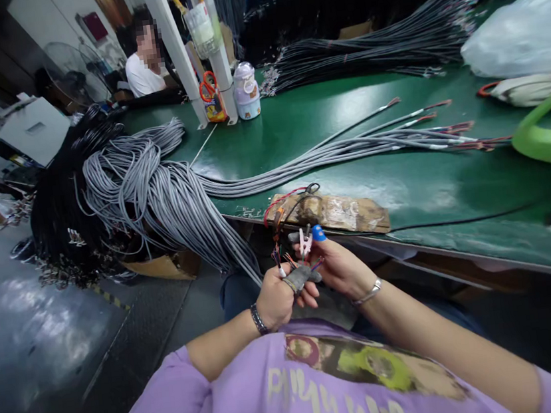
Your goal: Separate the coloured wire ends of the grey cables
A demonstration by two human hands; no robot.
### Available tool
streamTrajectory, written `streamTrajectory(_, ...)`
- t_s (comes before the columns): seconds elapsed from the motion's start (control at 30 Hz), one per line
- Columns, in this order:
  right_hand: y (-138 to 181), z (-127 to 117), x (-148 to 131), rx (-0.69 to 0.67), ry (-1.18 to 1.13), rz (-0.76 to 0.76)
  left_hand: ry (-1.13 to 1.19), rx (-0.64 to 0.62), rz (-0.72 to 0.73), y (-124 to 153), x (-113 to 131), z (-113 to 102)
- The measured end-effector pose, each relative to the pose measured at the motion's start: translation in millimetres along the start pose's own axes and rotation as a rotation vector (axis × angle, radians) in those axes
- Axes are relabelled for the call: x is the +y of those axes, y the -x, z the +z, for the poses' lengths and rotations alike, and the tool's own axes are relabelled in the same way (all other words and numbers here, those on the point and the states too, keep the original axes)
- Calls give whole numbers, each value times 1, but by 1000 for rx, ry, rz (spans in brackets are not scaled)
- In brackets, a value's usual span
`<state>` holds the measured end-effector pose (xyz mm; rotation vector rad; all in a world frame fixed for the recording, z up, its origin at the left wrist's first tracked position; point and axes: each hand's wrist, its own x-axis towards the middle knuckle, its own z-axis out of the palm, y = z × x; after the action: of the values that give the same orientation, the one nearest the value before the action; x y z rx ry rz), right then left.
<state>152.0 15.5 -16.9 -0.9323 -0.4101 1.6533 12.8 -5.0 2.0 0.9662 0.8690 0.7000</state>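
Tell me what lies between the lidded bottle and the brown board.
In the head view, grey cables run across the green tabletop between the lidded bottle and brown board.

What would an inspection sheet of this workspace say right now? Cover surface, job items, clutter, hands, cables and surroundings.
Surface: green tabletop, glossy, with small scraps near its front edge.
Job items: coloured wires and a pink clip between the hands.
Clutter: worn board at the front edge; scissors, lidded bottle, plastic bag farther back.
Hands: left hand closed around the coloured wires; right hand at the clip, exact grip unclear.
Cables: grey cables drape over the table edge; dark cables lie at the back.
Surroundings: person in a white shirt beyond the table; fan behind.
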Motion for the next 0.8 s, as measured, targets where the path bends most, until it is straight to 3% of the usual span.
streamTrajectory(0.5, 8, 1, -7, -95, -95, 82, -59, 22, 19, 9, -7, -4)
streamTrajectory(0.8, 7, 2, -8, -41, -88, 36, -14, 107, 59, 3, -5, 3)
